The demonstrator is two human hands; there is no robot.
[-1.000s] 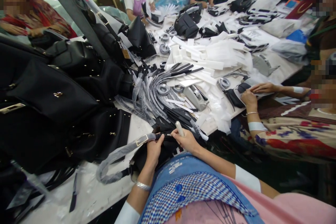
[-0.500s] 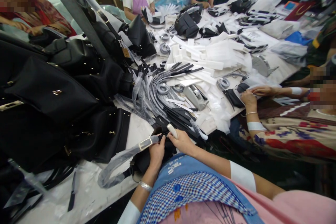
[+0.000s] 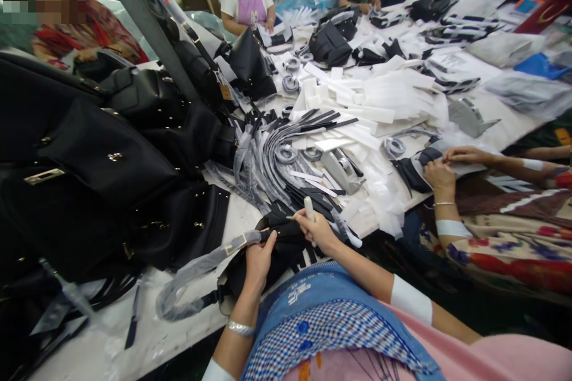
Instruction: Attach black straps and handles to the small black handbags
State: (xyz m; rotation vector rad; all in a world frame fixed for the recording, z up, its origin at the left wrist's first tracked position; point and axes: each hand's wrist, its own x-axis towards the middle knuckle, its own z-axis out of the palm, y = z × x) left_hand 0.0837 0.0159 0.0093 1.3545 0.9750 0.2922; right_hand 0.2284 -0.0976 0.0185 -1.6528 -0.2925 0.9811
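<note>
Looking down at the near table edge, we find our left hand (image 3: 259,259) clenched on the black bag (image 3: 279,238), thumb on top, holding it at the rim of the table (image 3: 152,339). Our right hand (image 3: 318,230) sits just at two o'clock of the left. Its fingers are closed around a white-handled tool (image 3: 308,208), which stands nearly upright. The tool's thin metal tip points toward nine o'clock over the bag's top edge; whether it touches, we cannot tell.

From the bag a plastic-wrapped strap (image 3: 192,274) with a gold buckle (image 3: 235,243) curls out toward eight o'clock across the table. At ten o'clock black handbags (image 3: 107,158) are heaped. At twelve o'clock lie a fan of wrapped straps (image 3: 263,155) and a tape dispenser (image 3: 340,168). At two o'clock a co-worker's hands (image 3: 440,175) rest on a dark piece.
</note>
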